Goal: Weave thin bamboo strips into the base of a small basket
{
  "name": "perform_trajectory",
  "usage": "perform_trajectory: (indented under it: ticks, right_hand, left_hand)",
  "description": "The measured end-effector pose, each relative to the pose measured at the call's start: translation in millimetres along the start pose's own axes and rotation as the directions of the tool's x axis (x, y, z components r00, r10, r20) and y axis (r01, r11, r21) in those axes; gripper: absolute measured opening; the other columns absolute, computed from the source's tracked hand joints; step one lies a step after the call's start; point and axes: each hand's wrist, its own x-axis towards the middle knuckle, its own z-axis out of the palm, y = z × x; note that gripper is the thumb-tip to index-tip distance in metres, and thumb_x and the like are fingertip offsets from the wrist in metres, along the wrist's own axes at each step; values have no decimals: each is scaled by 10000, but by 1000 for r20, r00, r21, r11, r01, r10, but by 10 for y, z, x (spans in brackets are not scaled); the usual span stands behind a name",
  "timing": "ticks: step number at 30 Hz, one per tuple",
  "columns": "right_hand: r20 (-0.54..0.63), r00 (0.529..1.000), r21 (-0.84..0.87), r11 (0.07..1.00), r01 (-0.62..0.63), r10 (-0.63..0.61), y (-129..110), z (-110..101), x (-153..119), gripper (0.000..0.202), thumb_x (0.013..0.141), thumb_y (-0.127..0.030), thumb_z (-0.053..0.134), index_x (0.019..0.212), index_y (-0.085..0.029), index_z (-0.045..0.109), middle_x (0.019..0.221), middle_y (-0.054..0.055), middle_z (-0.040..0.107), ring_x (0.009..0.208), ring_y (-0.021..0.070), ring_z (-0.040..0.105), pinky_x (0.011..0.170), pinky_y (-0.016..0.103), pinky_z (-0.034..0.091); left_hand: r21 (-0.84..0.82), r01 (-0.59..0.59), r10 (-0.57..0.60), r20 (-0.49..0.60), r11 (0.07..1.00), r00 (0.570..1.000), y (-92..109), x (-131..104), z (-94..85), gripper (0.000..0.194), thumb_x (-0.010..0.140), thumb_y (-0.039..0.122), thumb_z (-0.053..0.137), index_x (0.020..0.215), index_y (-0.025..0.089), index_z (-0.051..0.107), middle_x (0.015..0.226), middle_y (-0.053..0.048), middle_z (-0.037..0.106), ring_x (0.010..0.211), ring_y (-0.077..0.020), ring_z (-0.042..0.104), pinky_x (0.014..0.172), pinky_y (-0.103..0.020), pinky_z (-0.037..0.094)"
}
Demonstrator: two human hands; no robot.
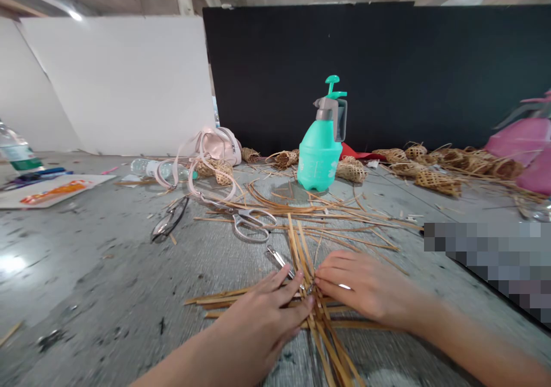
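1. Crossed thin tan bamboo strips [321, 324] are lying flat on the grey worn table [107, 283], near its front edge, under both hands.
2. Left hand [269, 312] is pressing down flat on the strips, fingers stretched out and slightly spread, gripping nothing.
3. Right hand [365, 286] is lying just beside it, fingers extended and held together, their tips touching the strips where they cross; it is closing around nothing.
4. Small metal nippers [279, 259] are resting on the table just beyond the left fingertips.
5. Further back, dark-rimmed glasses [169, 221] are lying on the left, and silver scissors [245, 220] are sitting among loose strips.
6. Teal plastic spray bottle [322, 149] is standing upright behind them, before a black board [430, 71].
7. Small woven baskets [437, 180] are lying scattered to the right.
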Motion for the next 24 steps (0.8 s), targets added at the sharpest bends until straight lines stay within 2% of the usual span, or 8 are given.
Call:
perform_trajectory:
  ticks: [4, 8, 11, 13, 15, 19, 21, 24]
  right_hand:
    - [-24, 998, -75, 996, 52, -54, 5, 58, -19, 302, 914, -148, 354, 772, -185, 617, 746, 43, 617, 731, 161, 551, 678, 306, 425]
    - [-1, 999, -123, 991, 53, -53, -34, 106, -19, 269, 893, -133, 387, 753, -166, 615, 749, 52, 614, 709, 171, 533, 668, 321, 405]
    - [30, 1000, -53, 999, -6, 7, -47, 44, 49, 221, 859, -131, 447, 736, -168, 626, 731, 46, 623, 713, 178, 535, 708, 340, 391]
    - [55, 992, 61, 991, -120, 117, 48, -60, 66, 134, 818, -204, 539, 736, -207, 646, 737, 21, 640, 744, 175, 553, 762, 334, 385]
    - [59, 951, 138, 941, -308, 302, 276, -185, -15, 88, 753, -336, 623, 759, -258, 664, 785, -4, 659, 785, 174, 570, 773, 302, 396]
    - [-165, 796, -6, 807, -591, 582, 976, -347, -548, 228, 857, -309, 477, 767, -179, 640, 813, 89, 642, 785, 213, 561, 765, 393, 392]
    - [-251, 723, -47, 738, -673, 643, 1263, -337, -890, 201, 859, -331, 495, 839, -157, 595, 854, 38, 606, 793, 175, 560, 749, 384, 419]
    - [-289, 675, -90, 683, -725, 679, 1482, -229, -1268, 167, 873, -331, 483, 827, -207, 585, 896, 25, 598, 789, 145, 553, 714, 321, 443]
  left_hand:
    - [39, -14, 13, 15, 999, 1000, -28, 25, 36, 439, 829, 50, 416, 1266, 92, 424, 1317, -160, 438, 1265, -212, 323, 1033, -363, 298]
    - [46, -35, 35, 20, 998, 999, -53, 27, 87, 441, 839, 95, 415, 1280, 103, 404, 1350, -157, 393, 1283, -220, 284, 1044, -390, 270]
    - [54, 18, -18, 11, 998, 1000, -38, 19, 99, 414, 862, 132, 399, 1275, 130, 421, 1351, -136, 399, 1275, -242, 300, 1032, -405, 292]
    - [55, 63, -62, -15, 997, 998, -20, 10, 96, 391, 874, 166, 396, 1261, 161, 446, 1350, -122, 407, 1262, -265, 321, 1010, -425, 324]
    - [48, 83, -81, -47, 995, 996, -6, -2, 91, 380, 880, 199, 400, 1256, 197, 453, 1357, -110, 399, 1254, -273, 334, 993, -447, 339]
    - [42, 84, -80, -96, 996, 992, 11, -10, 77, 387, 871, 184, 415, 1254, 218, 447, 1351, -108, 407, 1234, -266, 363, 986, -481, 328]
    - [27, 66, -63, -120, 997, 991, 24, 3, 67, 388, 841, 138, 442, 1223, 200, 475, 1304, -108, 456, 1197, -251, 403, 980, -457, 343]
    - [5, 6, -5, -132, 1000, 991, 44, 35, 68, 341, 808, 91, 471, 1128, 186, 539, 1193, -89, 534, 1074, -218, 492, 924, -395, 403]
